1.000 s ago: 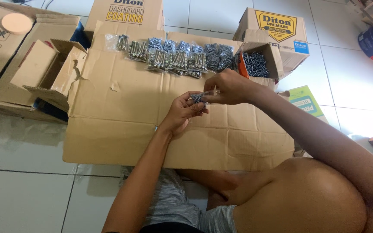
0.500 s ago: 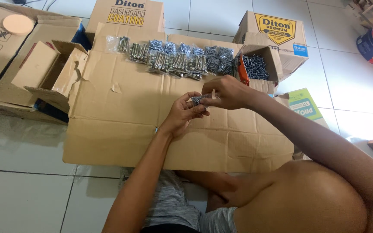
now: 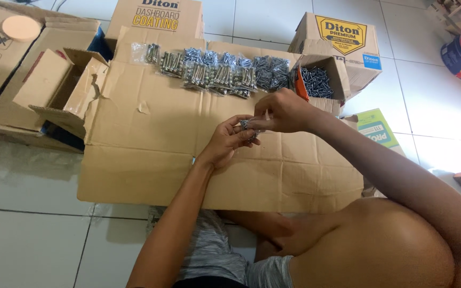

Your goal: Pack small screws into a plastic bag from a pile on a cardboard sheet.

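Cataloguing what I see from the head camera, looking down over a flattened cardboard sheet spread on a white tiled floor.

Item one: left hand, palm turned up and fingers curled, cupping a small bunch of silver screws above the middle of the sheet. Closed loosely around them.

Item two: right hand, just beside and slightly above the left, touching it at the fingertips. Its fingers are pinched together on the same bunch of screws; I cannot tell whether a clear bag is also between them.

Item three: a row of small clear bags of screws, lying side by side along the far edge of the sheet, well apart from both hands.

Item four: a small open box at the right end of that row, filled with loose dark screws, near the right hand.

Item five: a larger brown carton with a yellow label behind the small box, closed.

Item six: another brown carton with printed lettering at the far edge, centre.

Item seven: an open empty carton with raised flaps, at the left of the sheet.

Item eight: a green packet on the floor at the right edge of the sheet, partly behind the right forearm.
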